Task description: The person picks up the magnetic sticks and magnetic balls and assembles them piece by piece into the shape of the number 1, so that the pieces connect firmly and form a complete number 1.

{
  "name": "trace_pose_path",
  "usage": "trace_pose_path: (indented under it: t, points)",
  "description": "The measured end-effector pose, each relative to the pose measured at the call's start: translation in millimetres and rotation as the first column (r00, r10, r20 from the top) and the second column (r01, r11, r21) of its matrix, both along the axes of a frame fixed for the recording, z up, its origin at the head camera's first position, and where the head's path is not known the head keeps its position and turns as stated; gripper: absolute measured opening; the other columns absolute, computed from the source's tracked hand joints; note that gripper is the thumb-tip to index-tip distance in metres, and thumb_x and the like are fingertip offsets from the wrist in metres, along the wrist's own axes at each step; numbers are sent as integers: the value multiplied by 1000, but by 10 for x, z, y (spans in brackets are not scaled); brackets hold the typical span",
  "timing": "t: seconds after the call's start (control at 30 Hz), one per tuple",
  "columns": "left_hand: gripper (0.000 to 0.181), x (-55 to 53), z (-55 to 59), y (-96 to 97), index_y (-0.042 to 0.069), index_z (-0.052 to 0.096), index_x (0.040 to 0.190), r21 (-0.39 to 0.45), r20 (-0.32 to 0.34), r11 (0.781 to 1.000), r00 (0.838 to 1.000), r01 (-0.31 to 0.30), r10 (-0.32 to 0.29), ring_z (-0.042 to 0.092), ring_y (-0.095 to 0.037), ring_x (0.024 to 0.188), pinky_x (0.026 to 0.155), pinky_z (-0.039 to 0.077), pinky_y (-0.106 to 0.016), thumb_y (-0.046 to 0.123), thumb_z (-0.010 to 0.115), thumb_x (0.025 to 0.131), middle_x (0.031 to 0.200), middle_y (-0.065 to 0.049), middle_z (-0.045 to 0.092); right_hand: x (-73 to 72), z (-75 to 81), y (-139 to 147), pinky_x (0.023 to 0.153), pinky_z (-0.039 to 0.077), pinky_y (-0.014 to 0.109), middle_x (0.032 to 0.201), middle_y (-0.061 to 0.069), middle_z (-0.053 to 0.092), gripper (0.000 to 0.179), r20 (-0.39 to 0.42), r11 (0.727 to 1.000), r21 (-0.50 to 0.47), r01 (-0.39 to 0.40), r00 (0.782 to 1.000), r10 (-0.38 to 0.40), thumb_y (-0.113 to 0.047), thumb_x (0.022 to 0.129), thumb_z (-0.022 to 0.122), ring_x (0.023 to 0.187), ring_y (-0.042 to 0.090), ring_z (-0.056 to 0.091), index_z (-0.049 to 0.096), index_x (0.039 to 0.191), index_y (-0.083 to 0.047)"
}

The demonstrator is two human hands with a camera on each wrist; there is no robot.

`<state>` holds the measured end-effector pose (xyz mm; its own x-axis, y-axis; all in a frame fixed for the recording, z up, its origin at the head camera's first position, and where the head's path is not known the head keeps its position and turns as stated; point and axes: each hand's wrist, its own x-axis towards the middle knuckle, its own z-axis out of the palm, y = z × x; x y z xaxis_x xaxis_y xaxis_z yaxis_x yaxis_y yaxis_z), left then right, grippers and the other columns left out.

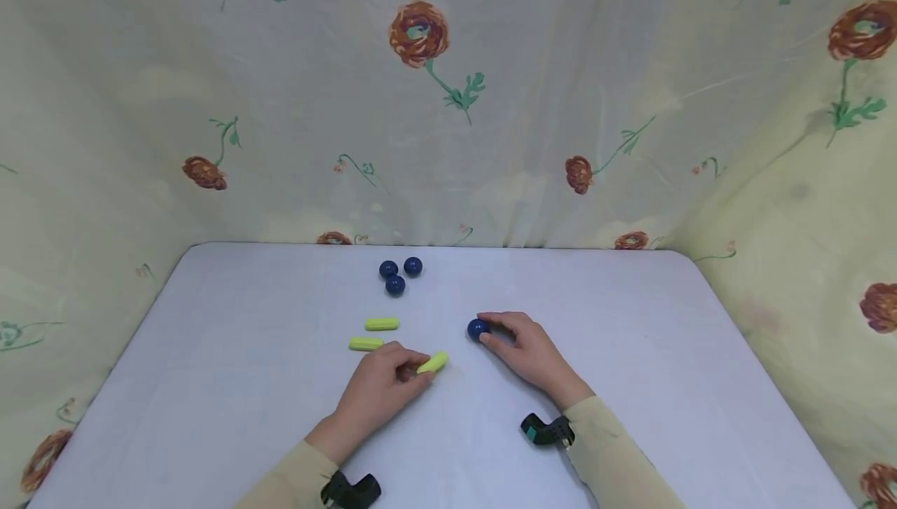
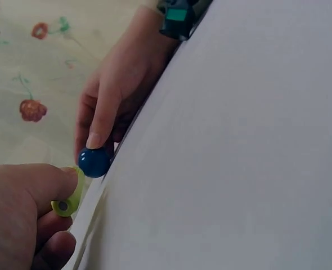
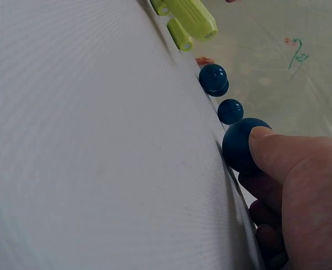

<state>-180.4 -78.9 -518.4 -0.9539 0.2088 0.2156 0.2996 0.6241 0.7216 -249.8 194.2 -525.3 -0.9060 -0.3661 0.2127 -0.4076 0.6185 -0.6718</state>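
right grip (image 3: 315, 188) pinches dark-blue ball (image 3: 238, 147) | other blue balls (image 3: 230, 112) beyond | yellow-green sticks (image 3: 192, 19) at top edge

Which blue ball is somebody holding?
The single blue ball pinched between the right hand's thumb and fingers. The other three blue balls sit grouped together toward the table's far edge, with no hand on them.

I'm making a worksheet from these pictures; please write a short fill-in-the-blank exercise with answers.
1. The left hand pinches one of ____ sticks.
2. The right hand holds a dark ____ ball.
3. Counting that one, the head view shows ____ balls.
4. The two loose sticks lie nearer the ____ hand.
Missing words: three; blue; four; left.
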Motion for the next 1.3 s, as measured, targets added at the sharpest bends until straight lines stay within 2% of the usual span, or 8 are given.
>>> trace_pose_path:
  t: [0.33,0.47,0.8,1.03,1.3]
  points:
    - [25,-59,-6,203,20,76,106,-35,15,999,999,-31,31,51,-4,69,62,45,-23,35,78,86,78,14,56,40,-5,-6,102,42,45,128,-6,62,42,51,1000,21,13,999,-14,-49,94,63,124,17,53,64,130,-27]
    - [27,-108,3,254,20,76,108,-53,23,998,999,-38,40,50,-5,67,59,44,-24,36,77,86,77,14,55,35,0,-9,101,42,43,127,-7,62,41,46,999,31,13,999,-14,-48,94,64,123,16,53,64,130,-27]
    - [27,-211,28,389,17,76,108,-69,-9,997,999,-41,41,48,-5,66,58,42,-23,34,76,87,79,12,56,19,23,-9,100,43,43,126,-6,63,38,36,999,34,21,999,-22,-44,94,66,122,16,54,66,129,-26]
    - [26,-255,67,467,16,76,106,-84,17,995,998,-55,57,50,-6,68,61,44,-24,36,73,89,81,11,58,9,33,13,99,44,43,124,-8,64,39,25,999,27,22,999,-23,-47,94,65,121,15,55,66,127,-27]
    - [27,-268,45,490,17,76,104,-73,8,995,998,-62,63,53,-4,70,63,46,-23,38,75,88,85,10,61,6,57,3,101,43,43,126,-7,63,38,40,1000,19,20,999,-21,-44,95,65,123,16,54,65,129,-27]
